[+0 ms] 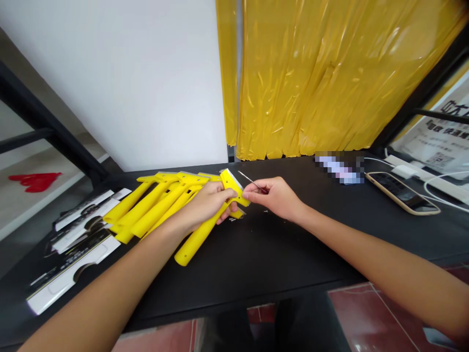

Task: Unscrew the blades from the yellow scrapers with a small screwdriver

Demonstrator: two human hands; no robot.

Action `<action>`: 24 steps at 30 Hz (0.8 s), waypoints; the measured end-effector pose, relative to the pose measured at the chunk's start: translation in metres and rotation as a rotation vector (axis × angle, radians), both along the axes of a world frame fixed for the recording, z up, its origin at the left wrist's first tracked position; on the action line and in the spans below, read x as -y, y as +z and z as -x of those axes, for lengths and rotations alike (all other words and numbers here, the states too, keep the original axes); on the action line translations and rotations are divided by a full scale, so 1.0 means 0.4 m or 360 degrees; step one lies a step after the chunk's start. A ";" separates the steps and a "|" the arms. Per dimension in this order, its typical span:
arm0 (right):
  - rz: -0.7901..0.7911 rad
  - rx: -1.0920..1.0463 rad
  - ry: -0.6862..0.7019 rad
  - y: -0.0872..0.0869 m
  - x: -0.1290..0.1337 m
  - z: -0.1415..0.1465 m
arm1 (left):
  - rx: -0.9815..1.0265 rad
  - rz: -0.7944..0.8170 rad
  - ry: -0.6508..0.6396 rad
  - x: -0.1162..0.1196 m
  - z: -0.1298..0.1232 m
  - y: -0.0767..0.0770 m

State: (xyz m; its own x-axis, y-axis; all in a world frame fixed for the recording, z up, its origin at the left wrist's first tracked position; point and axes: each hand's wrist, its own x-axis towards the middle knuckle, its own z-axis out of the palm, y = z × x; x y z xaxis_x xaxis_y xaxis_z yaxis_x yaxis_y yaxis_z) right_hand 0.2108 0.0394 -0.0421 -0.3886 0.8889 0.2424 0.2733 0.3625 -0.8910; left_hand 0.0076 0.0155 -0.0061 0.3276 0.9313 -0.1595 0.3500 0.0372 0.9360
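Note:
My left hand (207,205) is closed round a yellow scraper (200,237), near its wide head. The scraper's handle slants down to the left, and a pale blade edge shows along the head's upper right side. Between the fingers of my right hand (274,195) is a thin screwdriver (251,180), its metal shaft pointing up and left, away from the scraper. The fingertips of that hand meet the right end of the scraper head. Several more yellow scrapers (146,210) lie in a pile left of and partly behind my left hand. Tiny screws (232,219) lie just below the scraper head.
Black and white cardboard packages (73,269) lie at the left of the black table (234,274). At the right are a phone (403,193), white cables and a power strip (421,173). A white panel (146,88) and yellow plastic sheeting (311,78) stand behind.

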 end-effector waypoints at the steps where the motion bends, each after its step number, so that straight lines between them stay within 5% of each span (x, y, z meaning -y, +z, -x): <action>1: -0.0038 0.0021 0.0015 -0.002 0.002 0.002 | 0.0008 -0.0013 0.0019 0.003 -0.004 -0.001; 7: -0.0343 0.0195 0.0009 -0.011 0.011 0.006 | 0.0065 0.0014 0.0113 0.013 -0.023 -0.010; 16: -0.0131 0.0246 -0.0064 -0.025 -0.003 0.004 | 0.0048 0.0052 0.0177 0.008 -0.024 -0.027; 24: 0.0417 0.0047 0.0051 -0.007 -0.008 -0.004 | 0.0148 0.0129 0.0095 0.014 -0.026 -0.016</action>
